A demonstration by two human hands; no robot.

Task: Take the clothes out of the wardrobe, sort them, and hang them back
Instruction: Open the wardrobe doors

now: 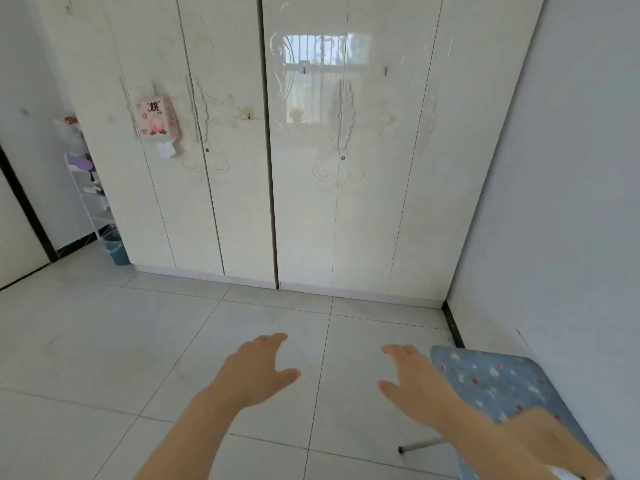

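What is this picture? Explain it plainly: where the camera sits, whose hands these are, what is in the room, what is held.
There is no machine here. It is one picture from a wide-angle camera worn on a person's head, looking forward and down. The two bare arms reaching in from the bottom are that person's own: the left hand and the right hand, both with fingers spread, holding nothing, above the tiled floor. Ahead stands a cream wardrobe, all its doors shut, so no clothes show. A pink tissue box hangs on one door. At lower right lies a blue flowered cloth; left of the wardrobe are a white rack and a teal bin.
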